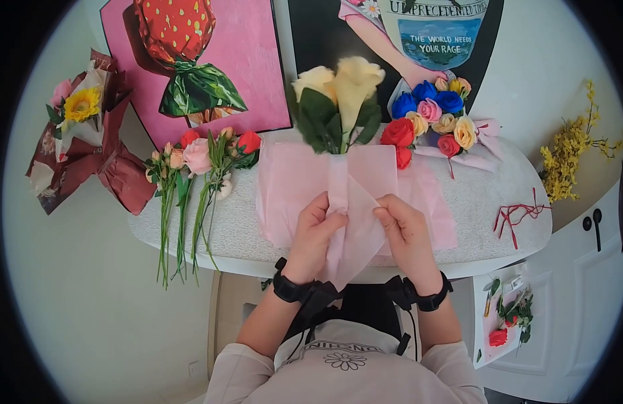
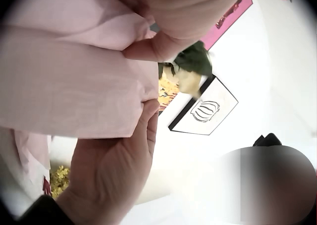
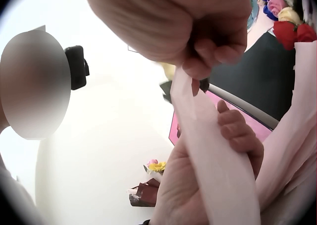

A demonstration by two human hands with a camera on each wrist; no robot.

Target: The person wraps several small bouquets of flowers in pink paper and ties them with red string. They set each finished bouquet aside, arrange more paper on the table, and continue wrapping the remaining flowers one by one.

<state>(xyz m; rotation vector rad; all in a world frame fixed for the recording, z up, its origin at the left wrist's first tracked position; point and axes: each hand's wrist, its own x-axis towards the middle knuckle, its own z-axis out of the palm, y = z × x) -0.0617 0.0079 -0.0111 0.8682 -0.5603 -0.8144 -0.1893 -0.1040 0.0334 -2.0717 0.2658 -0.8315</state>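
Two cream roses point(image 1: 352, 84) with dark green leaves stand out of the top of a pale pink wrapping paper point(image 1: 362, 178), which hides their lower stems. My left hand point(image 1: 315, 232) grips the folded paper from the left, thumb across its front. On the other side my right hand point(image 1: 407, 225) pinches the paper's right edge between thumb and fingers. In the right wrist view, the left hand point(image 3: 237, 133) curls round the paper below the right hand point(image 3: 218, 42). More pink sheets point(image 1: 426, 202) lie on the table under the wrapped roses.
Loose flowers point(image 1: 197, 158) lie on the white table point(image 1: 486, 225) at left. A colourful bouquet point(image 1: 433, 114) is at back right, red ties point(image 1: 517, 215) at right. A dark red wrapped bouquet point(image 1: 89, 135) is far left, yellow blossoms point(image 1: 571, 155) far right. Paintings point(image 1: 257, 74) stand behind.
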